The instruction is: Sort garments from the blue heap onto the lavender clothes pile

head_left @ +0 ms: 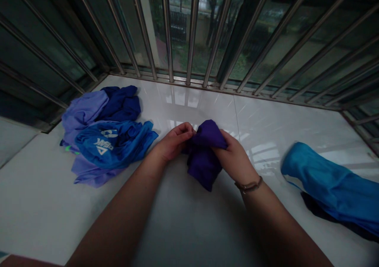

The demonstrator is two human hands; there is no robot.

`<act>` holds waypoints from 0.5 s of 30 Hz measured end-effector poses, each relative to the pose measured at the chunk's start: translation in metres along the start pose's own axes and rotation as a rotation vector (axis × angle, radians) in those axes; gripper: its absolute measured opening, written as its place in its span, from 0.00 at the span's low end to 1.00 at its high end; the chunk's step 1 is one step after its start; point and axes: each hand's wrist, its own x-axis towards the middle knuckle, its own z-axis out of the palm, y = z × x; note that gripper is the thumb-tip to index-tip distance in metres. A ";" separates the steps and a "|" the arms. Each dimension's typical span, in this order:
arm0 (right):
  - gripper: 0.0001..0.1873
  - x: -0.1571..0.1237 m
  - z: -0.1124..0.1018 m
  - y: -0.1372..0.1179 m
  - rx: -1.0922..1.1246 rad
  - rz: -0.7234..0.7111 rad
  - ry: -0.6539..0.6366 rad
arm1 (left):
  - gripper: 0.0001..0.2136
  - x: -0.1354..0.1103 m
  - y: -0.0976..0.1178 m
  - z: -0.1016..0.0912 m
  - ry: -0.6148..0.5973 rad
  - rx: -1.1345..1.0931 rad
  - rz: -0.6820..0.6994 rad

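Observation:
A bunched dark purple garment [204,156] lies in the middle of the white tiled ledge [266,121]. My left hand [173,142] pinches its upper left edge with curled fingers. My right hand [233,158] grips its right side, and a bracelet shows on that wrist. Part of the cloth hangs down between my wrists.
A heap of clothes sits at the left: a blue shirt with white print [114,144], a lilac one [83,115] and a navy one [122,101]. A rolled bright blue garment [334,184] lies at the right over something dark. Metal window bars [192,34] fence the far edge.

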 end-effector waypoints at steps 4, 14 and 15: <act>0.30 0.002 0.004 0.007 0.167 -0.038 0.209 | 0.30 0.009 -0.013 0.000 -0.069 0.153 -0.020; 0.46 -0.004 0.008 0.009 -0.474 -0.153 -0.117 | 0.24 0.007 -0.031 -0.017 -0.014 0.135 -0.147; 0.43 -0.002 0.003 0.009 -0.438 -0.136 -0.109 | 0.24 0.007 -0.030 -0.016 -0.026 0.077 -0.170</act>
